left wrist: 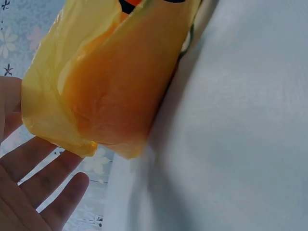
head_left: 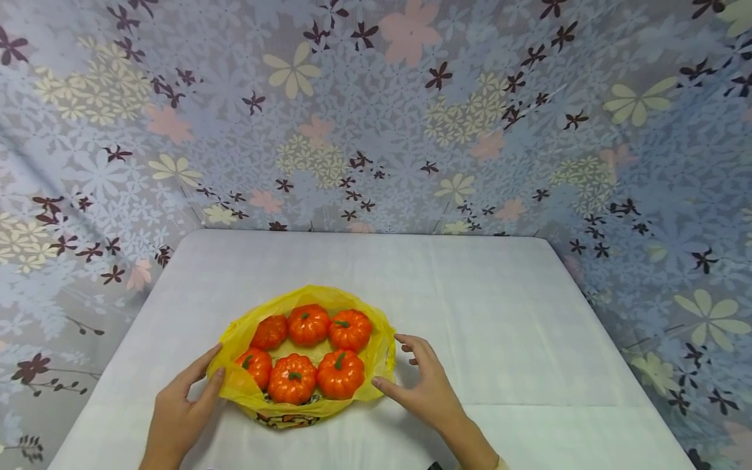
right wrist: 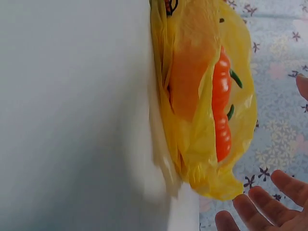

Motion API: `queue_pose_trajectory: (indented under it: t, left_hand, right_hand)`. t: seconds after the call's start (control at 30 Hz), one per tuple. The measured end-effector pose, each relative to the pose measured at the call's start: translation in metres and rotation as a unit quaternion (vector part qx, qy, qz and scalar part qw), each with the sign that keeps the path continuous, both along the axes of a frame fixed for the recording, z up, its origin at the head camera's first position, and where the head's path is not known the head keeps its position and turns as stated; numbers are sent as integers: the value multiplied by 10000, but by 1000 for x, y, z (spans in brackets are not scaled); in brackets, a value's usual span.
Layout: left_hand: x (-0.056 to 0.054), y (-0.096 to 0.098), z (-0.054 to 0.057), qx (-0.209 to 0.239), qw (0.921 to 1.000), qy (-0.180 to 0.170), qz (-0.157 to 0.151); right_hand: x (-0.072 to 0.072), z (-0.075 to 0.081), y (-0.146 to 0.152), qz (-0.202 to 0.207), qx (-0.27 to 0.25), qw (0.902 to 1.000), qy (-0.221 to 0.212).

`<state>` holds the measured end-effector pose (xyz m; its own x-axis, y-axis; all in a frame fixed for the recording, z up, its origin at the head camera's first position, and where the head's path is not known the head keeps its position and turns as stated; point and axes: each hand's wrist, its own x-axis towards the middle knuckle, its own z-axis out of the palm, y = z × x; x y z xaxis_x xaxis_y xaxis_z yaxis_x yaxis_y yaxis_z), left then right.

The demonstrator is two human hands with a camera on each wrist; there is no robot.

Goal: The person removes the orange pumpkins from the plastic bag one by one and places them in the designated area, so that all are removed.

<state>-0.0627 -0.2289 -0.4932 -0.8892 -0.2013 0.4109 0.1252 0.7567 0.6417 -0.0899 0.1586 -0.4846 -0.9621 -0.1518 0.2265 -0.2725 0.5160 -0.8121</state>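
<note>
Several small orange toy pumpkins (head_left: pixel 293 378) with green stems sit inside a yellow plastic bag (head_left: pixel 314 295), whose mouth is spread wide toward the head camera. My left hand (head_left: pixel 179 408) is at the bag's left rim, thumb and fingertips touching it. In the left wrist view the left hand (left wrist: pixel 29 187) shows its fingers straight and spread beside the bag (left wrist: pixel 43 101). My right hand (head_left: pixel 424 388) stands at the bag's right side, fingers spread. In the right wrist view, the fingertips (right wrist: pixel 248 211) are close to the bag's edge; contact is unclear. Glossy pumpkins (right wrist: pixel 222 91) show through the mouth.
A white cloth covers the table (head_left: pixel 499 313) under the bag. Behind and to both sides hangs a floral-patterned fabric (head_left: pixel 376 117). Dark printing (head_left: pixel 288 421) shows on the bag's front. A small black object (head_left: pixel 435 466) pokes in at the bottom edge.
</note>
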Motion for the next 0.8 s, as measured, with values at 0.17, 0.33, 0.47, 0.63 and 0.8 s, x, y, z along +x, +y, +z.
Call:
queue_pose_trajectory:
  t: [0.17,0.33,0.47,0.63,0.8]
  left_hand:
    - [1,-2,-5,88,9998,-96,177]
    - [1,-2,-8,102,9994,-209,252]
    - [2,-1,-8,124,9989,-317,319]
    - [2,0,-6,133,9986,-330,385]
    - [3,1,-5,173,9987,-297,380]
  right_hand:
    - [-1,-1,-10,183,-148,9997,-2]
    - [-1,-2,-20,237,-178,9994,-194]
    - [-3,-3,-28,211,-69,9996,-158]
    - [-5,-5,-38,173,94,9994,-284]
    - [-7,-11,-45,42,315,9992,-250]
